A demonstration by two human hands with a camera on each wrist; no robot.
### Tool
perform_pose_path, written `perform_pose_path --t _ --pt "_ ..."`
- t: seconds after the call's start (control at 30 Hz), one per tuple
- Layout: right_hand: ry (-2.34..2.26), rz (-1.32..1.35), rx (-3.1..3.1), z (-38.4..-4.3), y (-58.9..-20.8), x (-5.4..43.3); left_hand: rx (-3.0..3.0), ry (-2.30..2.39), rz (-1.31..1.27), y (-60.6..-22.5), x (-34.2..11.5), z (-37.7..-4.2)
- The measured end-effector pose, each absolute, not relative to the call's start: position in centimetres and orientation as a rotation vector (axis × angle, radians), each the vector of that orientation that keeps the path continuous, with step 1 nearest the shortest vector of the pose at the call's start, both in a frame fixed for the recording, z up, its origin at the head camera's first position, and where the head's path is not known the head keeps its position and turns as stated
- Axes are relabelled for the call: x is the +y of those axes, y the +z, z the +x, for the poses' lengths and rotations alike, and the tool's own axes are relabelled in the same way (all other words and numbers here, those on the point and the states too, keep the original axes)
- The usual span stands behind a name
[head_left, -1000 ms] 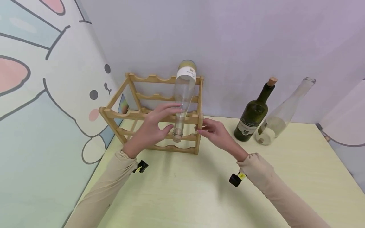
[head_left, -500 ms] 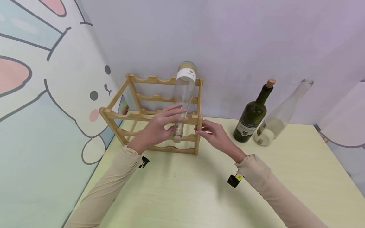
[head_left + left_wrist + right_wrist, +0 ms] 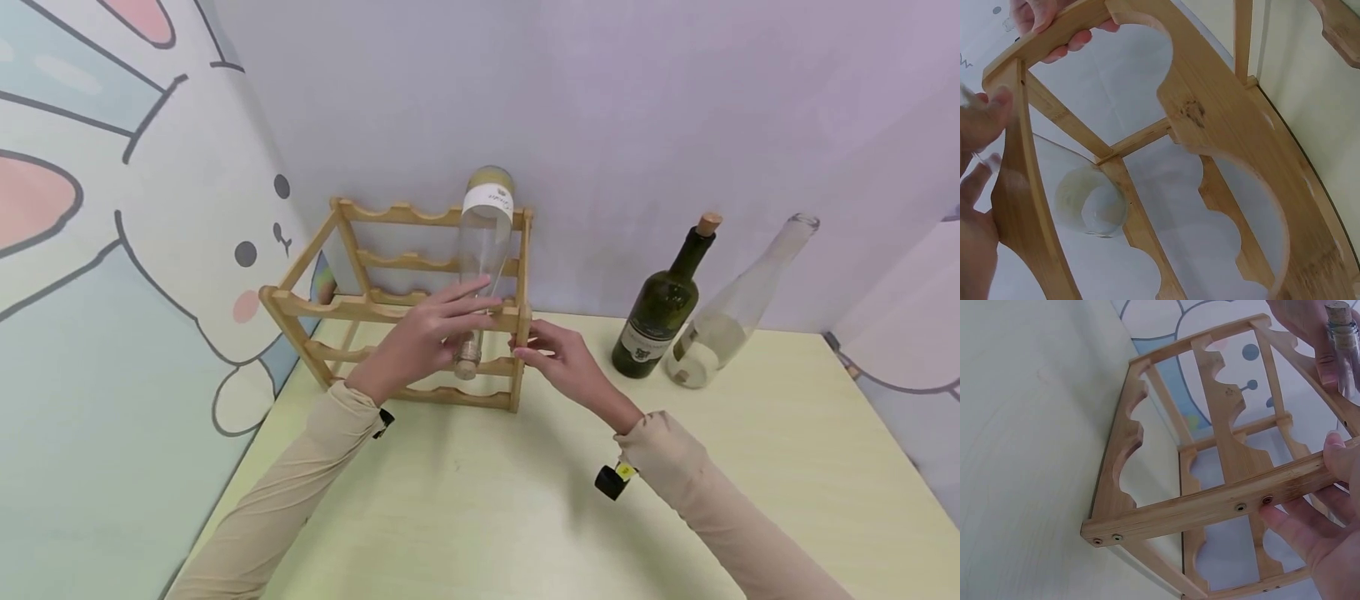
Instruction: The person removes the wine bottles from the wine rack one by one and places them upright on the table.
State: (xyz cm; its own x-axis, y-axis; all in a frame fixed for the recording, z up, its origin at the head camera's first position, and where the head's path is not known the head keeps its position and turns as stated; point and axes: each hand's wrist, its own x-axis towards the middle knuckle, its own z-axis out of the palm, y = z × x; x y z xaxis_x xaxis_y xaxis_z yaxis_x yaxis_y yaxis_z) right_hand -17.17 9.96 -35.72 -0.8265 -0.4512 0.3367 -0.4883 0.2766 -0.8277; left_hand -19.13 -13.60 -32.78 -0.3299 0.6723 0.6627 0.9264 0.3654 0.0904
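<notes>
A clear glass wine bottle (image 3: 486, 221) lies across the top tier of a wooden wine rack (image 3: 341, 308), in the slot at the right end. Its base with a white label points to the wall, and its corked neck slopes down to the front. My left hand (image 3: 423, 337) curls its fingers over the neck and has the thumb under it. With my right hand (image 3: 566, 358) I grip the rack's front right post. The right wrist view shows the bottle's cork (image 3: 1338, 312) beside the left thumb. In the left wrist view, the bottle's round base (image 3: 1091, 203) appears behind the rails.
To the right of the rack, a dark green wine bottle (image 3: 656, 321) with a cork stands upright on the pale table (image 3: 480, 500). A clear uncorked bottle (image 3: 720, 333) stands close beside it. A wall (image 3: 637, 125) rises behind the rack.
My left hand has moved right and closed its fingers over the bottle's neck. My right hand keeps its grip on the rack's post, and the bottle has barely shifted.
</notes>
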Motion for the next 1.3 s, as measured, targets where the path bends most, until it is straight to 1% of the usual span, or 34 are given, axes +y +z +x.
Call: perform_pose_path --t 0.6,1.3 --pt "1.681 0.892 -2.451 -17.2 -36.0 9.6 -1.867 -0.710 -1.362 -33.2 -13.1 -19.4" --pt "1.702 0.893 -2.424 -17.1 -36.2 9.8 -1.732 -0.861 -1.366 -31.0 -12.0 -18.0"
